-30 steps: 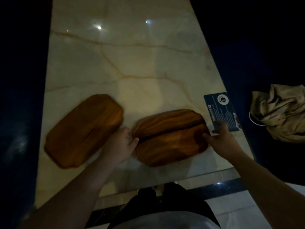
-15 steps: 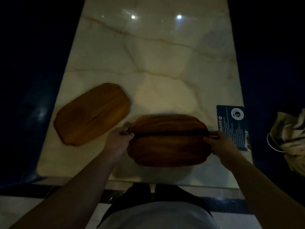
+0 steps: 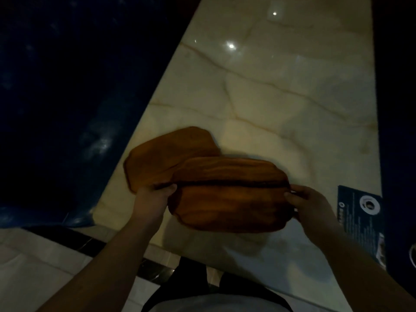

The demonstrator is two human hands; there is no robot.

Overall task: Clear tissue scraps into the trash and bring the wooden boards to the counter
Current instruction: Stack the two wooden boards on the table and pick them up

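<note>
In the middle of the frame, the person's left hand (image 3: pixel 153 197) and right hand (image 3: pixel 311 204) each have a tight grip on one end of a stack of two wooden boards (image 3: pixel 231 199), one hand on each side. The stack sits over the near end of the shiny marble desk (image 3: pixel 281 91), and it covers the right corner of a third wooden board (image 3: pixel 162 154) lying flat on the desk just to the left and behind. A dark blue card (image 3: pixel 360 212) lies at the desk's right edge, close to the right hand.
</note>
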